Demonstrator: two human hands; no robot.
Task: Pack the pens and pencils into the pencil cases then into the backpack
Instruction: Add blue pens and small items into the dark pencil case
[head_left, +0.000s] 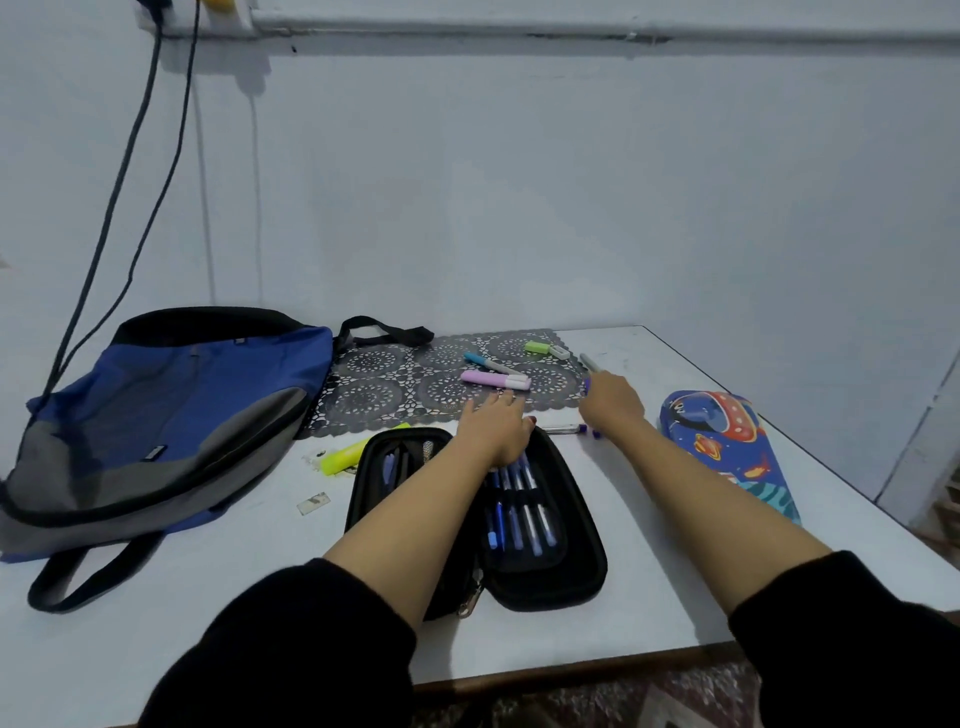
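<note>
On the white table (675, 587) a black pencil case (545, 577) lies wide open right in front of the person. Blue and white pens (522, 519) sit in a row in its right half, held under bands. A few more things are tucked in the left half, but it is too dark there to tell what they are.

The left hand (498, 431) lies flat on the far end of this case. Its fingers are straight and hold nothing, and the fingertips reach the edge of a grey lace mat (374, 384).

The right hand (613, 402) is stretched out past the case, at the right corner of the mat. Its fingers are curled round a grey pen (589, 361), which pokes out beyond the hand. A clear pen with a purple cap (566, 429) lies on the table between the two hands.

On the mat, just past the left fingertips, lie a pink highlighter (496, 380), a marker with a teal cap (485, 362) and a small green block (537, 346).

A yellow highlighter (345, 457) lies just left of the black case.

A blue pencil case (727, 452) with a rocket and planets drawn on it lies shut, near the right arm. It shows no words.

The blue and grey backpack (171, 415) lies far to the left, well apart from both hands. It has a small tag (156, 452), too tiny to read.
</note>
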